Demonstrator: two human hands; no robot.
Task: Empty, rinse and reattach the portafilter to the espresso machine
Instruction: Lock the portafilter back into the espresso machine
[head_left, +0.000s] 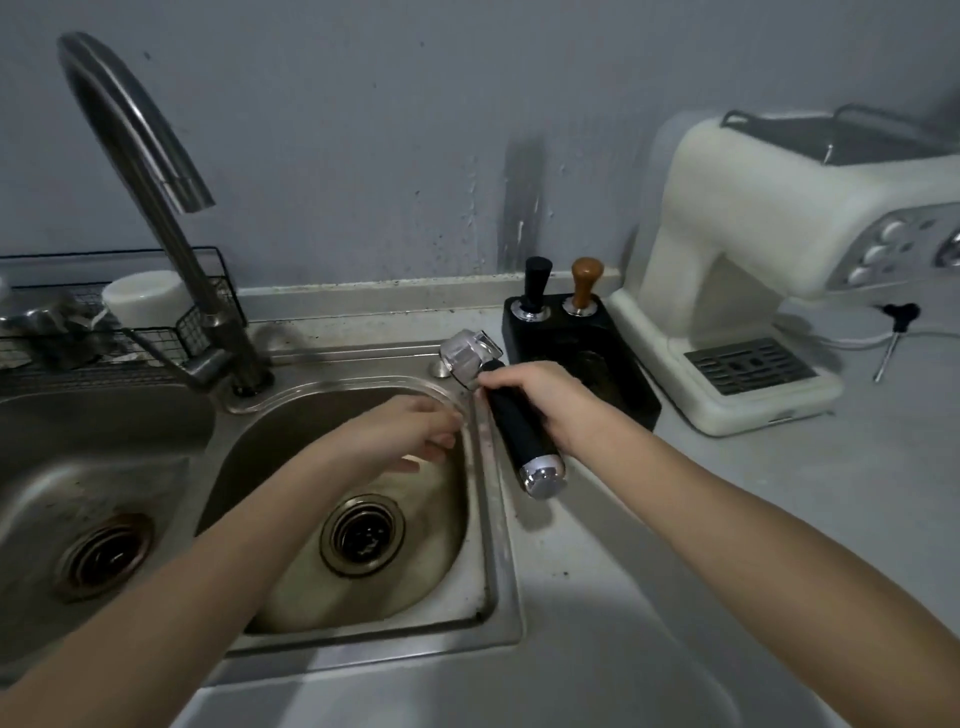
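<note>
- Portafilter (498, 395) at frame centre, above the sink's (483, 519) right rim, metal head blurred.
- Right hand (540, 400) is clamped round its black handle.
- Left hand (410, 436) over the basin, fingers loosely spread, holding nothing.
- Espresso machine (769, 291) stands at right.

A double stainless-steel sink (498, 587) is set into the pale grey counter (810, 519), each basin with a round drain strainer (362, 535). A curved steel gooseneck faucet (150, 171) rises behind it. A black wire rack (171, 322) holds a white cup (148, 299). A black tamping station (561, 332) carries a black-handled tamper (537, 283) and a wooden-handled tamper (586, 280).
</note>
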